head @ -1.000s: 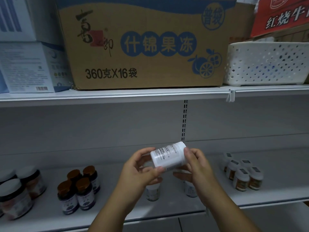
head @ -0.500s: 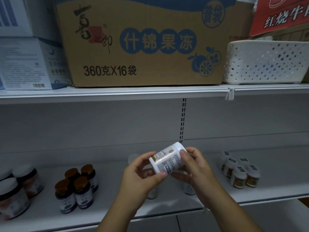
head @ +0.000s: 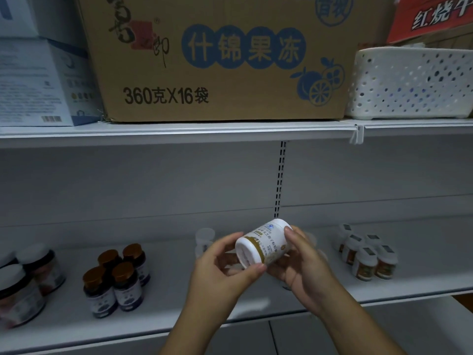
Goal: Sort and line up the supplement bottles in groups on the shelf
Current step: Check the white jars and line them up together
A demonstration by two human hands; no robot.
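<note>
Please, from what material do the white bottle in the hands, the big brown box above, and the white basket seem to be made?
White bottle: likely plastic, opaque and slightly glossy, with a moulded base and a printed label.
Brown box: corrugated cardboard, matte, with blue print and a frayed lower corner.
White basket: probably moulded plastic, matte, its wall pierced with round holes.

Left of white bottle (head: 204, 240): bare shelf (head: 169, 290) up to brown-capped bottles (head: 116, 278).
Right of it: small bottle cluster (head: 366, 256) blocked passage.
Above: open.
</note>
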